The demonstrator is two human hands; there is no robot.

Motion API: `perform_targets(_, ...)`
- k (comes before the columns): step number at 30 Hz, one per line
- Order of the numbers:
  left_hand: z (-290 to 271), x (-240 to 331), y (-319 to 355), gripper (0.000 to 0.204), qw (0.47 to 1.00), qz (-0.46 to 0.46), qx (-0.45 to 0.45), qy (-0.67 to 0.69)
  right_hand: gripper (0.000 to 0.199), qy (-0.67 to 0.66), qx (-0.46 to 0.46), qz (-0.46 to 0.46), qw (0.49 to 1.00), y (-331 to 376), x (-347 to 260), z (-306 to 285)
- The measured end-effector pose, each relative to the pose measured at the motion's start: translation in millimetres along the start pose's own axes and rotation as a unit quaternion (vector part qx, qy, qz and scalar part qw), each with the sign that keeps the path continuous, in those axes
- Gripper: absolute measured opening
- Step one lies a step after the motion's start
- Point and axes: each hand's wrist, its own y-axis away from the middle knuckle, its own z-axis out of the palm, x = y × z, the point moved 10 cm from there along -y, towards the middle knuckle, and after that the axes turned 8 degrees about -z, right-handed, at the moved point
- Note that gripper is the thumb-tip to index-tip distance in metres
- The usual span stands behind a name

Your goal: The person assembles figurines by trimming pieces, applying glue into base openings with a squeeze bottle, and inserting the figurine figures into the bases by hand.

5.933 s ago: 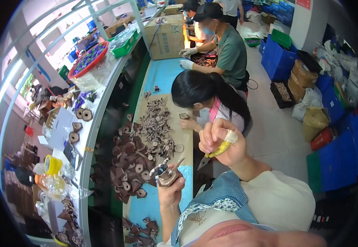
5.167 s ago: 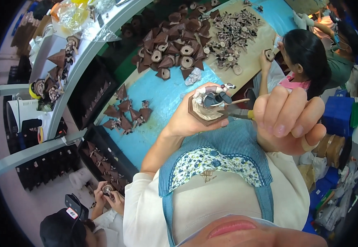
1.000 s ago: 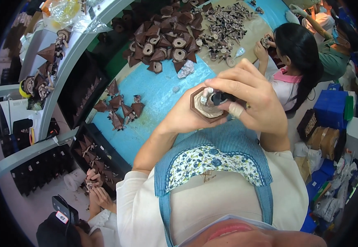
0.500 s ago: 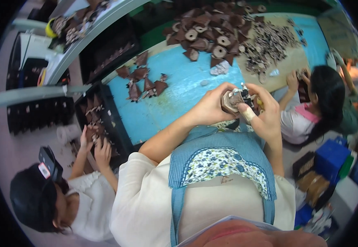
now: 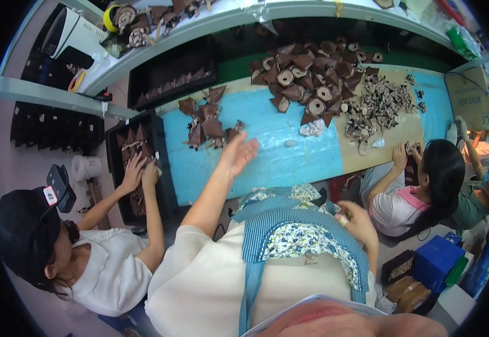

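Observation:
My left hand (image 5: 239, 157) is stretched over the blue tabletop (image 5: 281, 163), fingers extended, with nothing seen in it. It is nearest to a small group of brown cone-shaped pieces (image 5: 213, 128) with small dark and pale figures on them. My right hand (image 5: 359, 223) is low beside my blue checked apron (image 5: 306, 208). Its fingers are bent toward the thumb, which has a pale wrap. What lies between them, if anything, is hidden. The small figured piece with the angular base is no longer plainly visible.
A heap of brown cone pieces (image 5: 314, 78) lies beyond, beside a pile of small pale-and-dark figures (image 5: 385, 101). At left, a co-worker (image 5: 104, 269) reaches into a black tray (image 5: 163, 168). Another co-worker (image 5: 407, 185) sits at right. A metal shelf rail (image 5: 289, 10) crosses the far side.
My hands have parted from the small figured piece they held together. The left has gone forward and left toward the group of pieces; the right has dropped beside my apron. The view has shifted.

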Motion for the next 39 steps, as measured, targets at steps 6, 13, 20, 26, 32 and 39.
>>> perform_targets(6, 49, -92, -5, 0.035, 0.956, -0.077, -0.152, -0.237, 0.021, -0.038, -0.016, -0.048, 0.998, 17, 17, 37)
perform_targets(13, 95, -97, 15, 0.033, 0.892, -0.085, -0.204, -0.396, 0.017, -0.019, 0.115, -0.039, 0.992, 25, 17, 31)
perform_targets(20, 126, -114, 44, 0.028, 0.796, -0.051, -0.301, -0.522, 0.019, -0.049, 0.205, -0.062, 0.976, 55, 28, 40)
perform_targets(26, 182, -156, 45, 0.016, 0.694, 0.002, -0.326, -0.642, 0.031, -0.108, 0.142, 0.138, 0.974, 102, 69, 41)
perform_targets(32, 97, -118, -21, 0.014, 0.696, 0.014, -0.329, -0.638, 0.028, -0.184, 0.111, 0.11, 0.97, 116, 58, 51)
perform_targets(39, 83, -104, -52, 0.011, 0.712, 0.043, -0.303, -0.633, 0.02, -0.166, 0.203, 0.087, 0.961, 91, 73, 37)
